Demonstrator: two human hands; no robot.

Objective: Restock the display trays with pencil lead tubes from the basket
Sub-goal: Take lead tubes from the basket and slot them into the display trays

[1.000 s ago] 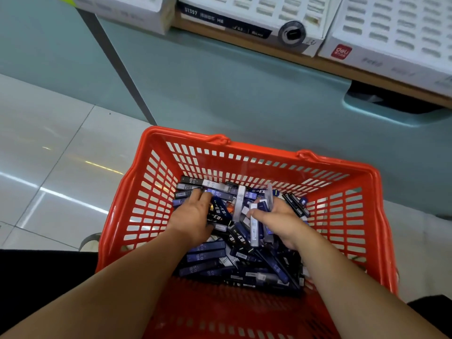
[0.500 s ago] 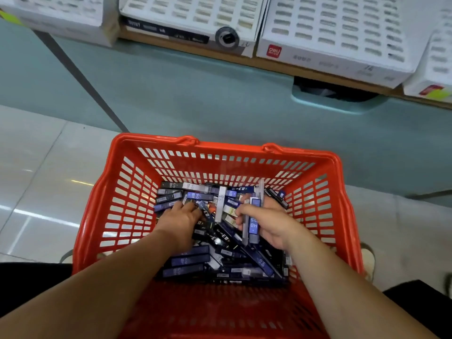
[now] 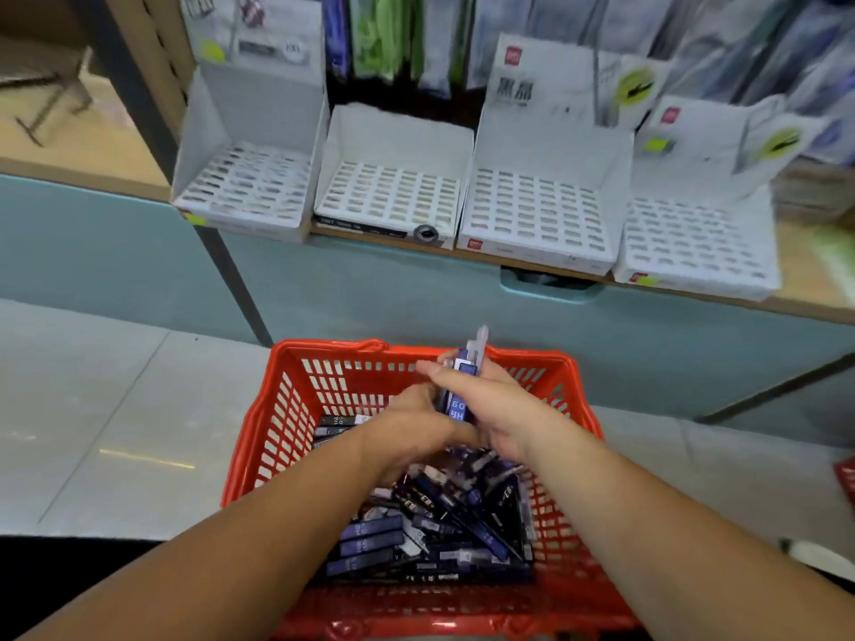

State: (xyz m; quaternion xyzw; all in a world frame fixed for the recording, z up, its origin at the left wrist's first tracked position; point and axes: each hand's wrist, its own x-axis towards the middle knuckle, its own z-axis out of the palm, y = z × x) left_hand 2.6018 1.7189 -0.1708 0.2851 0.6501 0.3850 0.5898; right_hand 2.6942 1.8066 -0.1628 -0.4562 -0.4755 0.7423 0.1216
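Observation:
A red plastic basket (image 3: 296, 409) stands on the floor in front of me, its bottom covered with a heap of dark blue and black pencil lead tubes (image 3: 430, 525). My right hand (image 3: 504, 409) is raised above the basket and grips a small bundle of lead tubes (image 3: 465, 386) upright, their clear caps sticking out on top. My left hand (image 3: 412, 432) is pressed against the bundle's left side; its fingers are blurred and partly hidden. Several white display trays (image 3: 393, 196) with slotted grids sit on the shelf ahead, their slots looking unfilled.
The trays stand side by side on a wooden shelf edge (image 3: 809, 303) above a teal cabinet front (image 3: 370, 293). Hanging packaged goods (image 3: 379, 34) fill the wall behind. Pale floor tiles (image 3: 115, 409) lie to the left of the basket. A dark shelf post (image 3: 231, 279) runs down at left.
Both hands have lifted out of the tube heap, the right one bringing a bundle of tubes up. My view has tilted upward, so the display trays and hanging goods are now in sight.

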